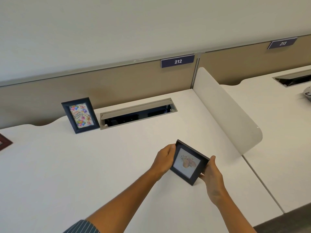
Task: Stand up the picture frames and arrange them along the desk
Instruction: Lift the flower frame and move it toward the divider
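I hold a small black square frame [188, 163] with a pale flower picture, tilted, its lower corner at or just above the white desk [84, 165]. My left hand [164, 157] grips its left edge and my right hand [212, 175] grips its right edge. A dark blue frame with a birthday picture [80, 115] stands upright at the back of the desk, left of the cable tray. The corner of a reddish-brown frame [4, 142] lies flat at the far left edge of view.
An open cable tray [138, 113] is sunk into the desk's back. A beige partition [117, 81] with label 212 [177, 61] runs behind. A white rounded divider [227, 111] bounds the desk on the right; beyond it lies another desk [277, 123].
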`<move>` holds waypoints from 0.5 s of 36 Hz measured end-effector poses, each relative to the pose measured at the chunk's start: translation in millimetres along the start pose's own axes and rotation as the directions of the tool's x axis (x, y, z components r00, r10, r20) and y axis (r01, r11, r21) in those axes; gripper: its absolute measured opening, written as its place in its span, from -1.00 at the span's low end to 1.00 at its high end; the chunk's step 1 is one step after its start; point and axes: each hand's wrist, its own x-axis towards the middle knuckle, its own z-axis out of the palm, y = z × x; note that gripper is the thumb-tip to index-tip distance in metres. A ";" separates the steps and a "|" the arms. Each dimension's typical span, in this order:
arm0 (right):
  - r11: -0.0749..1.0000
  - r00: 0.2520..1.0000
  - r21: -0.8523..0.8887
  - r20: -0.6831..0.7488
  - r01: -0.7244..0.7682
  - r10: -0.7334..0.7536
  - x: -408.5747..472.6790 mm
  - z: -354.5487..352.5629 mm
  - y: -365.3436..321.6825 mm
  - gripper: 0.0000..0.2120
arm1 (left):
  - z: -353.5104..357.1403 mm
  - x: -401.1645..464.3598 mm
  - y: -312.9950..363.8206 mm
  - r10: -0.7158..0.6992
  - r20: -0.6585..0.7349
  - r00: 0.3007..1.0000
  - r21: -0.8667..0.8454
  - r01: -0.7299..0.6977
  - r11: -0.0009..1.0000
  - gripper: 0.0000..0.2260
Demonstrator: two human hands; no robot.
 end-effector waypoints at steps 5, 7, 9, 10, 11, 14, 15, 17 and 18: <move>1.000 1.000 -0.015 0.021 0.003 -0.003 -0.1 5.5 -8.4 -0.29 | -2.1 8.8 3.9 0.038 -0.028 0.999 -0.006 -0.039 0.999 -0.61; 1.000 1.000 -0.019 0.025 0.002 -0.002 1.9 7.6 -10.2 -0.14 | -1.1 13.9 5.5 0.052 -0.031 0.998 -0.007 -0.052 0.999 -0.63; 1.000 1.000 -0.018 0.023 0.003 -0.003 5.9 9.1 -13.6 -0.15 | -0.3 19.8 7.7 0.070 -0.037 0.997 -0.006 -0.070 0.998 -0.65; 1.000 1.000 -0.015 0.015 0.008 -0.008 9.1 9.2 -15.4 -0.24 | -0.1 23.1 9.3 0.075 -0.041 0.996 -0.007 -0.075 0.997 -0.66; 1.000 1.000 -0.009 0.006 0.010 -0.010 12.8 8.8 -17.8 -0.32 | -0.4 26.1 11.6 0.079 -0.044 0.996 -0.013 -0.079 0.997 -0.67; 1.000 1.000 -0.015 -0.009 0.026 -0.026 26.5 9.2 -28.5 -0.26 | -2.5 38.6 19.7 0.092 -0.052 0.994 -0.027 -0.094 0.995 -0.68; 1.000 0.999 -0.018 -0.020 0.025 -0.026 32.8 9.3 -33.3 -0.21 | -3.0 44.1 23.2 0.096 -0.058 0.994 -0.025 -0.098 0.995 -0.68; 1.000 0.999 -0.010 -0.044 0.026 -0.026 46.2 10.3 -44.7 -0.27 | -4.5 55.2 31.0 0.108 -0.070 0.992 -0.024 -0.110 0.994 -0.68; 1.000 0.998 -0.003 -0.052 0.027 -0.027 56.5 10.0 -50.1 -0.35 | -5.3 63.2 34.6 0.107 -0.078 0.991 -0.024 -0.109 0.994 -0.68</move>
